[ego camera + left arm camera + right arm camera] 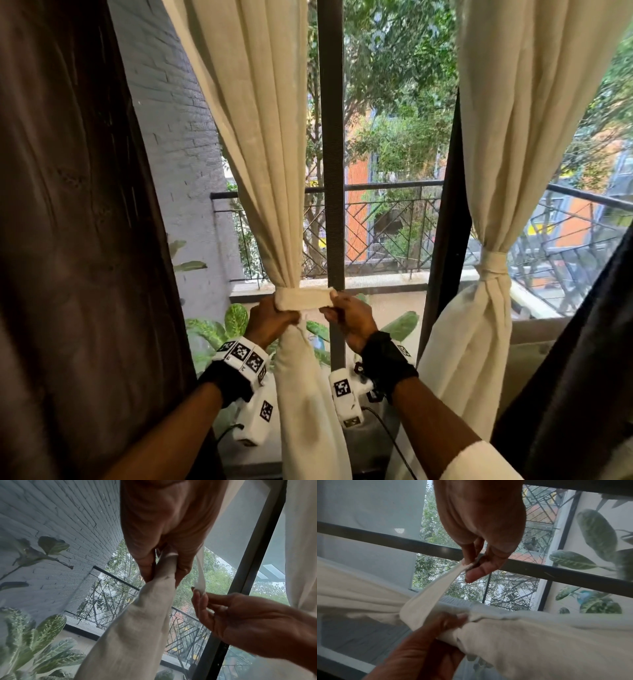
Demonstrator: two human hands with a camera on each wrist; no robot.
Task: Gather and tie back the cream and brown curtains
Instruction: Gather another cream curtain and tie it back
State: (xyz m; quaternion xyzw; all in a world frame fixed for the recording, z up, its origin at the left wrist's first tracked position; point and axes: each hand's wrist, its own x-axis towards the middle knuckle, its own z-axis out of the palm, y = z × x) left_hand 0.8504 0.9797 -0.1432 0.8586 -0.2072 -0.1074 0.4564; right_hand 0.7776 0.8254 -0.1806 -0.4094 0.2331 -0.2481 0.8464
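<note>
The left cream curtain (263,137) hangs gathered into a bunch at waist height. A cream tie band (303,298) wraps the bunch. My left hand (270,320) grips the gathered curtain (164,566) just below the band. My right hand (347,313) pinches the band's free end (469,564) between thumb and fingers, pulled out to the right of the bunch. The right cream curtain (493,154) hangs tied with its own band (493,263). Brown curtains hang at the far left (68,240) and far right (582,359), loose.
A dark window post (331,154) stands between the cream curtains, right behind my hands. Leafy plants (219,325) sit on the balcony beyond the screen, with a metal railing (376,226) and a grey brick wall (178,137) behind.
</note>
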